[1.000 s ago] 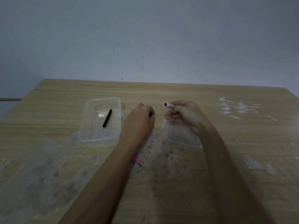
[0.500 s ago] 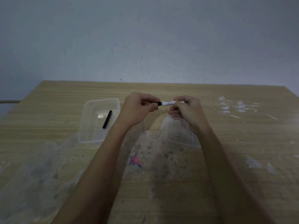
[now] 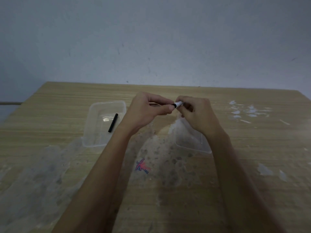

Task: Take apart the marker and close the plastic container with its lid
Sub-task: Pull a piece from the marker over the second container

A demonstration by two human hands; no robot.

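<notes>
I hold a white marker (image 3: 178,104) level above the table with both hands. My right hand (image 3: 195,115) grips its white barrel. My left hand (image 3: 148,110) pinches the black end piece at the barrel's left tip. A clear plastic container (image 3: 104,125) stands open to the left, with a black marker cap (image 3: 113,122) lying inside it. The clear lid (image 3: 191,140) lies flat on the table under my right wrist, partly hidden.
The wooden table (image 3: 50,105) has whitish scuffed patches across its near half and a small red and blue scribble (image 3: 142,166) between my forearms. White flecks (image 3: 247,111) lie at the far right. A grey wall stands behind the table's far edge.
My left hand rose from the table beside the container and came to the marker's tip. My right hand turned the marker level. In the last half second both hands stayed nearly still.
</notes>
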